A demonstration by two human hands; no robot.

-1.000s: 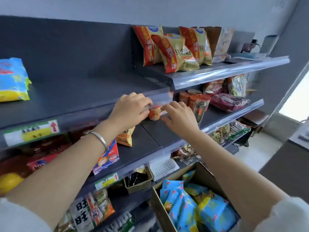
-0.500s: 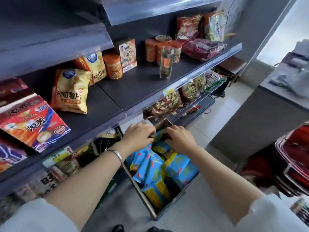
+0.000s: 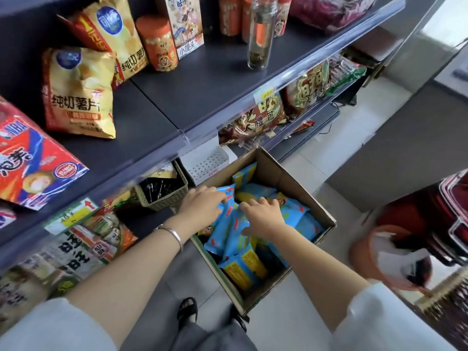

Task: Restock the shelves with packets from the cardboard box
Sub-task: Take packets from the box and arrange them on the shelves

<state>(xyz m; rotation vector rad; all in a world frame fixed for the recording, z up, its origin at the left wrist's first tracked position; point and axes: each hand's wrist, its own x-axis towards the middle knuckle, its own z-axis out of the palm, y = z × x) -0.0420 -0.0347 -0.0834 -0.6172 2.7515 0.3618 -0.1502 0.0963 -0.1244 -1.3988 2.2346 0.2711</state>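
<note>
Packets (image 3: 235, 229) in light blue wrappers, with yellow panels and small orange-red marks, filled the cardboard box (image 3: 291, 173) at the lower centre of the frame. They lay jumbled, some flat and overlapping, others standing on edge near the box's closest corner, where their yellow faces showed printed text too small to read. A cartoon figure appeared on a few wrappers. The box was plain brown, open at the top, and stood on the pale tiled floor (image 3: 316, 160) just beside the shelving.

Both hands were down among the packets. The left hand (image 3: 200, 206), a thin metal bangle (image 3: 172, 234) on its wrist, lay palm down with its fingers curled over the top edge of a blue packet; whether it truly gripped the wrapper could not be told. The right hand (image 3: 263, 216) rested just beside it, fingers spread and pressing on the pile, not closed around anything.

Across the upper left ran a dark shelf (image 3: 202, 79) carrying yellow crisp bags (image 3: 78, 89), an orange canister (image 3: 158, 44) and a clear bottle (image 3: 259, 34). Beneath its front edge, left of the box, sat a small woven basket (image 3: 164, 198), and a white perforated tray (image 3: 207, 163) lay behind the box. A sandalled foot (image 3: 187, 309) showed at the bottom centre.
</note>
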